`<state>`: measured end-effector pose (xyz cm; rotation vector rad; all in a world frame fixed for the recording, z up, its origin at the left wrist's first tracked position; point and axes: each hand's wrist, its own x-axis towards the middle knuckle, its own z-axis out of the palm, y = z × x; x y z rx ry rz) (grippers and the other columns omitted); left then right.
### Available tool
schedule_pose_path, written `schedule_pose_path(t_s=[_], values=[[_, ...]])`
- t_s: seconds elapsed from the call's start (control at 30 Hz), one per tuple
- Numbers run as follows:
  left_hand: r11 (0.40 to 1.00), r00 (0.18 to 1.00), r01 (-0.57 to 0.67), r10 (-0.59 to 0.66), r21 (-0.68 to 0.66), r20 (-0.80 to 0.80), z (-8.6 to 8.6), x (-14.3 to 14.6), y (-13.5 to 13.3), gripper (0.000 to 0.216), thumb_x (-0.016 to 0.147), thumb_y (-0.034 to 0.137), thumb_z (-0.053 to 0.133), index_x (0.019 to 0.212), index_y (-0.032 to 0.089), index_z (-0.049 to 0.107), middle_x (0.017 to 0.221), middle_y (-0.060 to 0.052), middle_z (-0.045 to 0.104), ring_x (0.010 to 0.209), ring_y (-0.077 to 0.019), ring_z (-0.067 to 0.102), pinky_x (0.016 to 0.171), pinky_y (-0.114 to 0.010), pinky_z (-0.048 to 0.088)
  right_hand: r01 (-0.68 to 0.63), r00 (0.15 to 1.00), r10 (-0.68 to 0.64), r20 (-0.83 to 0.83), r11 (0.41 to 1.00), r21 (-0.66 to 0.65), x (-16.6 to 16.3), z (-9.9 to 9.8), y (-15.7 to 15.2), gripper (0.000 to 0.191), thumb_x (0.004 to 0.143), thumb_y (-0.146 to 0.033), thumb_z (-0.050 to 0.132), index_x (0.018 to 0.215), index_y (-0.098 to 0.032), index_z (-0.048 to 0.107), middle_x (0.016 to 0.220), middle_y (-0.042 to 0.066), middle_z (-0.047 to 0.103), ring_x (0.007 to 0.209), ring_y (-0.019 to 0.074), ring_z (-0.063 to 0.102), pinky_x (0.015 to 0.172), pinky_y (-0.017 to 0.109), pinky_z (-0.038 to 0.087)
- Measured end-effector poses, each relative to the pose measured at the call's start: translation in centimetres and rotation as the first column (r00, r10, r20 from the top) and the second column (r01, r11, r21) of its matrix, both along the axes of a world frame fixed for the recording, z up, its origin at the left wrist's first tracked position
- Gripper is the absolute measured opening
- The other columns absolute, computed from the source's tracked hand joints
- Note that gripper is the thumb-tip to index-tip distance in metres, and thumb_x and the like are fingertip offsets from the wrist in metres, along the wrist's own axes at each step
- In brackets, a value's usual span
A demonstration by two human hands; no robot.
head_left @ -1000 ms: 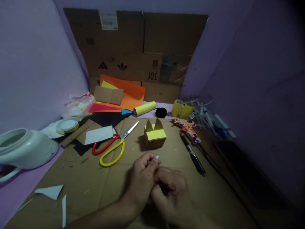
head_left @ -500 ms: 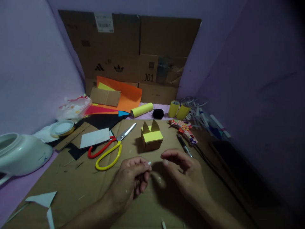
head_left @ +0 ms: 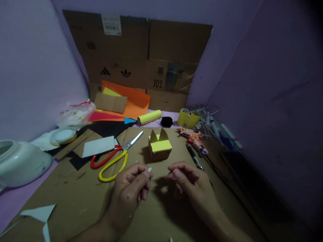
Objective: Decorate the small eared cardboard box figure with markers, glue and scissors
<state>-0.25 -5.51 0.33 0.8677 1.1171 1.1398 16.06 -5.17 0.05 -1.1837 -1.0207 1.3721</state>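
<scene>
My left hand (head_left: 132,188) is closed, with a small white scrap of paper (head_left: 149,169) pinched between thumb and fingertips. To its right, my right hand (head_left: 193,183) hovers over the cardboard with fingers loosely curved and nothing visible in them. Beyond both hands stands a small cardboard box (head_left: 160,155) with a yellow top and two pointed, ear-like flaps. Scissors (head_left: 113,168) with one red and one yellow handle lie to the left, blades pointing away. A black pen (head_left: 194,157) rests past my right hand.
White paper offcuts (head_left: 39,212) lie at the lower left. A white pot (head_left: 22,164) and a round lid (head_left: 63,135) stand left. Yellow tubes (head_left: 183,117), black yarn (head_left: 167,121) and coloured sheets (head_left: 137,101) sit at the back. A glue gun (head_left: 193,137) with floral covering lies right.
My left hand has shifted left with the paper scrap, showing more of it. The fingers and thumb of my right hand have drawn closer together.
</scene>
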Motion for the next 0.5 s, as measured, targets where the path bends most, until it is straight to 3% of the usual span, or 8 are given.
schedule_pose_path(t_s=[0.13,0.23,0.37,0.5], values=[[1.0,1.0,0.006,-0.006,0.003,0.003,-0.1,-0.1,0.0,0.021,0.076,0.032,0.065,0.064,0.016,0.059,0.052,0.005,0.053,0.039,-0.0034,0.04,0.037,-0.014,0.025,0.257,0.966,-0.254,-0.044,0.949,0.181,0.8,0.2,0.1,0.027,0.075,-0.045,0.072,0.074,-0.018,0.069,0.064,-0.002,0.067,0.046,0.0061,0.056,0.044,0.015,0.045],[1.0,1.0,-0.028,0.028,0.009,-0.007,-0.4,-0.4,0.0,0.021,0.075,0.035,0.067,0.066,0.017,0.06,0.053,0.005,0.053,0.04,-0.0037,0.042,0.038,-0.014,0.027,0.372,0.927,-0.352,-0.129,0.903,0.216,1.3,0.2,0.6,0.025,0.074,-0.045,0.074,0.074,-0.02,0.069,0.063,-0.003,0.065,0.049,0.0067,0.056,0.048,0.015,0.046],[0.998,0.998,-0.055,0.054,-0.029,-0.032,-0.6,-0.8,0.2,0.023,0.074,0.038,0.068,0.067,0.017,0.061,0.052,0.005,0.054,0.04,-0.004,0.043,0.037,-0.013,0.027,0.396,0.914,-0.373,-0.16,0.905,0.154,1.5,0.1,1.1,0.025,0.07,-0.044,0.077,0.076,-0.02,0.07,0.062,-0.004,0.064,0.047,0.0061,0.056,0.045,0.014,0.045],[0.995,1.0,0.005,-0.005,-0.103,0.003,-0.2,-0.4,0.5,0.025,0.069,0.037,0.07,0.063,0.016,0.059,0.049,0.005,0.053,0.037,-0.0031,0.04,0.036,-0.013,0.025,0.267,0.96,-0.258,-0.112,0.962,0.066,0.9,0.2,0.8,0.029,0.065,-0.043,0.081,0.081,-0.02,0.073,0.067,-0.002,0.067,0.048,0.0059,0.057,0.046,0.015,0.046]])
